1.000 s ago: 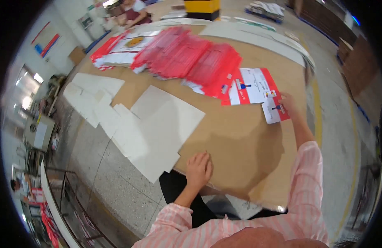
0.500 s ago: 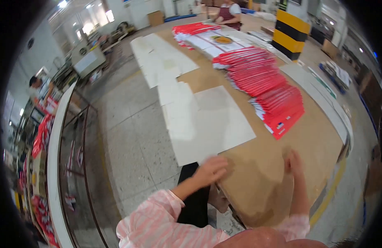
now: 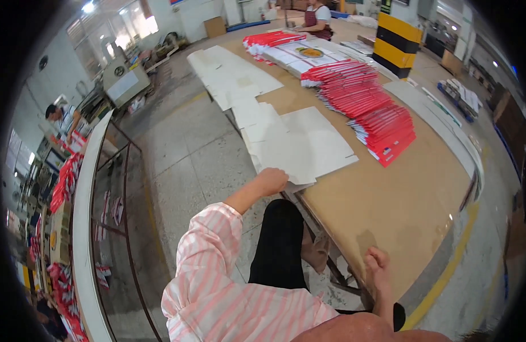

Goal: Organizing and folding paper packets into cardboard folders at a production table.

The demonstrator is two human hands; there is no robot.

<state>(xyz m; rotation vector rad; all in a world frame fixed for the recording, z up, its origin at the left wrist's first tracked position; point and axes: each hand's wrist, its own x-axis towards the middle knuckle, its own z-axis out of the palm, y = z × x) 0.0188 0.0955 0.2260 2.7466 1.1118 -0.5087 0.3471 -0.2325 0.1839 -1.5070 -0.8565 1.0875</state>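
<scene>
My left hand [image 3: 272,181] is closed at the near left corner of the white sheets [image 3: 325,145], its fingers pinching the edge. The sheets overlap in a loose run along the left side of a brown-topped table [image 3: 399,211]. Close to the table's near edge, my right hand [image 3: 378,267] is curled shut with nothing visible in it. Farther up the table lies a long fanned row of red and white printed packages [image 3: 359,94], out of reach of both hands.
A yellow and black striped pillar [image 3: 396,45] rises at the far right. A person [image 3: 318,21] in a dark red apron is at the table's far end; another person [image 3: 63,121] works at the left. Beside me on the left runs a narrow white-topped bench [image 3: 86,228].
My left hand has gone from spread over the table edge to closed at the sheets' corner. My right hand has drawn back toward me and curled. The view has shifted slightly.
</scene>
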